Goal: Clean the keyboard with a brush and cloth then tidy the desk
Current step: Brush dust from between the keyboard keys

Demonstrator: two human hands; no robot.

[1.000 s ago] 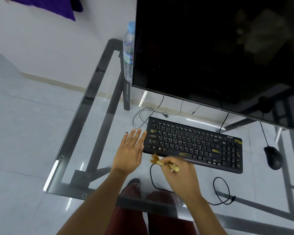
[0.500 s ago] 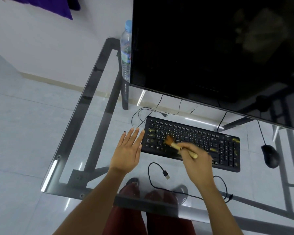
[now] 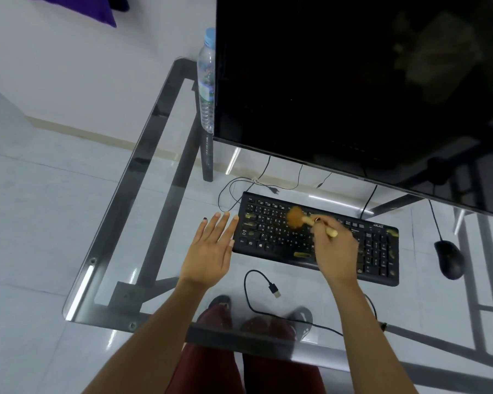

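A black full-size keyboard point(image 3: 319, 240) lies on a clear glass desk point(image 3: 160, 155), just in front of a large dark monitor point(image 3: 353, 81). Yellowish smudges show on several keys, most clearly near the space bar and along the number pad at the right end.

The right hand point(image 3: 335, 248) hovers over the middle of the keyboard and pinches the pale wooden handle of a small brush point(image 3: 308, 220) between thumb and fingers. The brush's soft orange-brown bristle head is blurred with motion and sits on the upper left rows of keys. The left hand point(image 3: 211, 251) lies flat and open on the glass, fingers spread, its fingertips right at the keyboard's left edge, apparently steadying it.

The step in hand looks like brushing debris off the keys. To do it well, short light strokes along each row, angled so the bristles reach between the keys, would probably lift more than broad passes. Working steadily from the left end toward the number pad should leave no row missed, and the left hand ought to keep the keyboard from sliding on the smooth glass.

A loose black USB cable point(image 3: 256, 288) curls on the glass just in front of the keyboard. A black mouse point(image 3: 450, 258) rests to the right, apart from it. A clear plastic water bottle point(image 3: 207, 81) stands at the monitor's left edge. No cloth is in view.
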